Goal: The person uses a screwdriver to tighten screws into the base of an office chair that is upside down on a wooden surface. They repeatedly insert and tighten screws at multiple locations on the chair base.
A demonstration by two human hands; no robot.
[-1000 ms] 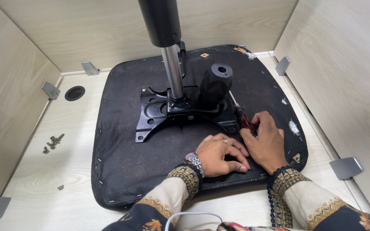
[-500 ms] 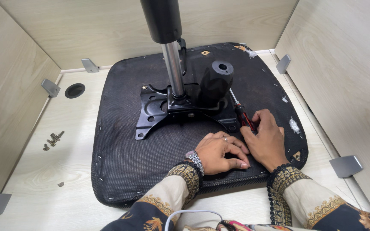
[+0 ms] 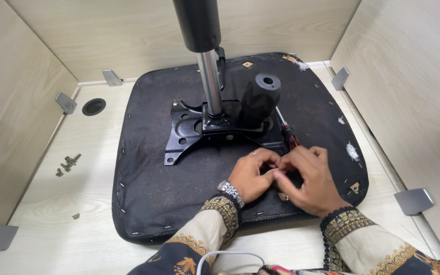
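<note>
Black fabric seat base (image 3: 148,193) lies centre-frame; we see the right hand (image 3: 309,181) has released the screwdriver (image 3: 287,133), fingertips now pinched against the left hand (image 3: 253,173).

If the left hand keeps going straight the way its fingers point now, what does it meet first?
The left hand points rightward; its fingertips already seem to touch the right hand fingers above the seat base, though depth is unclear.

A single head-worn camera looks steeply down and forward from close above the person's hands (image 3: 281,175), taking in the upturned chair seat (image 3: 154,193) on the pale wooden tabletop (image 3: 42,214) and the surrounding partition walls (image 3: 408,76).
</note>
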